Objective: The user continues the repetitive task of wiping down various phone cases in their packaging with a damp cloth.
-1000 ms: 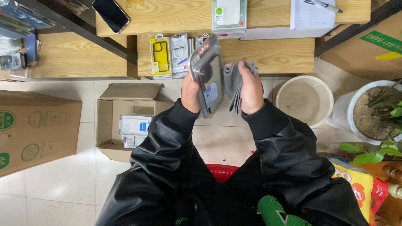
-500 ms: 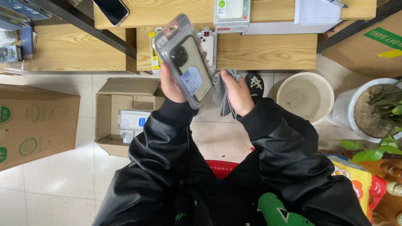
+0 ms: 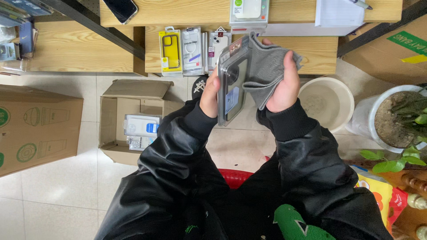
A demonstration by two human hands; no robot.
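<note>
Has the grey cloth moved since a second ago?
Yes. The grey cloth in the right hand hung low behind the clear packaged phone case; now it is raised and spread against the case's edge, reaching the wooden shelf.

The phone case package (image 3: 232,84) in the left hand (image 3: 209,95) is clear, glossy plastic. At its three o'clock, the grey cloth (image 3: 266,71) under the right hand (image 3: 284,86) looks soft, matt and finely ribbed. The sleeves (image 3: 307,164) are shiny black leather-like material. At twelve o'clock the table (image 3: 311,49) is pale, smooth wood. The open box (image 3: 133,93) at nine o'clock is matt brown cardboard, on smooth pale floor tiles (image 3: 58,195).
</note>
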